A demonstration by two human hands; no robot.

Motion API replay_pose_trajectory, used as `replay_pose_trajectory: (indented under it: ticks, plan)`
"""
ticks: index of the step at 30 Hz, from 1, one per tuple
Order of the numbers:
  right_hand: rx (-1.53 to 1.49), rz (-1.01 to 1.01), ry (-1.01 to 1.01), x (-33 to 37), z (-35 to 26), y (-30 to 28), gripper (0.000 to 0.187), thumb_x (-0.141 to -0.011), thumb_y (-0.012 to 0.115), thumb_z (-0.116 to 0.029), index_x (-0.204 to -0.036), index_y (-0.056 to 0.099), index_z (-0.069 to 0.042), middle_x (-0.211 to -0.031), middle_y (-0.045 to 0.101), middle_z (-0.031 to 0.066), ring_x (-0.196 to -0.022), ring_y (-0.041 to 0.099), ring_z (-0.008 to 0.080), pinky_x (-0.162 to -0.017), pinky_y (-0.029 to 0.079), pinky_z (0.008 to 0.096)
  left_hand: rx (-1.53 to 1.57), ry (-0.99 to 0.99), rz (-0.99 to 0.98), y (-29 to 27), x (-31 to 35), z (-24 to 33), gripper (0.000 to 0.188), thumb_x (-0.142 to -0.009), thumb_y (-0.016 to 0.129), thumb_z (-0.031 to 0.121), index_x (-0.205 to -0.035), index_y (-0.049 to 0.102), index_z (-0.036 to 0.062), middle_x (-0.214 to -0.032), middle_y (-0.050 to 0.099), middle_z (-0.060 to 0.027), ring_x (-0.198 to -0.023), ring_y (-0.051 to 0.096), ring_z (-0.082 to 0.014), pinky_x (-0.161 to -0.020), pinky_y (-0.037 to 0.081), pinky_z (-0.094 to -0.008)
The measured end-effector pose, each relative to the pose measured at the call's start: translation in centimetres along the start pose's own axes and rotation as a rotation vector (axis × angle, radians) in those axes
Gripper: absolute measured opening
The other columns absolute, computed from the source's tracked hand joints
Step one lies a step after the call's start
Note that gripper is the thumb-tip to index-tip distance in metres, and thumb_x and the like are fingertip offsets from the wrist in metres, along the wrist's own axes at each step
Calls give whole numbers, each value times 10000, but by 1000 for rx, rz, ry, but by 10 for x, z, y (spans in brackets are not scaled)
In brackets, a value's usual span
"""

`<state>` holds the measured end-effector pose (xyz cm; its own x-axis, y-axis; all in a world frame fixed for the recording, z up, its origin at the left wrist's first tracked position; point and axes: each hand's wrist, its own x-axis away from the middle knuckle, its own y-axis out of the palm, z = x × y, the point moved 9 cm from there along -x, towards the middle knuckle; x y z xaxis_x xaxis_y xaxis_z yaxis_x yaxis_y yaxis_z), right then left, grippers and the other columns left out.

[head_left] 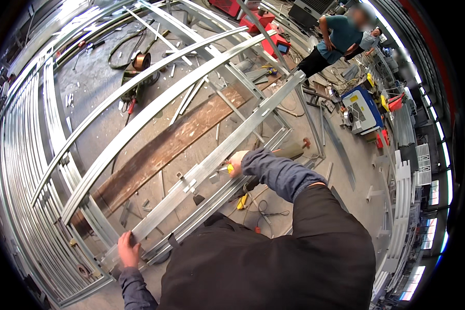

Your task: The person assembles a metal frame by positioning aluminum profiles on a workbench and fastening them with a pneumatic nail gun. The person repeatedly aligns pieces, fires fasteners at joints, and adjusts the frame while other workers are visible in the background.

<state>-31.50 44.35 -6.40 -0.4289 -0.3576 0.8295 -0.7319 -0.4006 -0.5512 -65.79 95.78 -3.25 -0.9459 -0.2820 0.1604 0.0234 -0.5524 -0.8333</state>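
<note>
Your left hand (128, 249) grips the steel rail (217, 157); right hand (236, 163) clasps a yellow tool (229, 169); a slip could pinch fingers.

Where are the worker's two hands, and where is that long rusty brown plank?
left hand (128, 249), head view, back of hand
right hand (236, 163), head view, knuckles
rusty brown plank (165, 147), head view, mid-length top face

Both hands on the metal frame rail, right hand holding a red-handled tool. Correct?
Not quite: the head view shows the tool in the right hand is yellow-handled, not red. The left hand does grip the galvanised frame rail.
</note>
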Motion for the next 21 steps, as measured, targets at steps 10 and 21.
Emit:
replay_pose_trajectory:
  ticks: [10,21]
  plan:
    - [-177,179,138,-57,58,32,526,-890,760,-550,-1143,811,-92,-1111,796,180,-1088,758,375,-905,596,495,9,49,-13,8,-3,-4,797,-608,905,36,-1368,669,79,-1376,683,-165,-1300,609,-398,-1138,481,-475]
    - [21,-283,213,-277,189,200,374,-962,686,-367,-1292,792,-224,-1384,745,37,-1193,720,258,-997,552,460,-73,62,-120,27,-22,14,598,-841,839,66,-1409,656,60,-1308,708,-194,-1210,678,-383,-1049,546,-451]
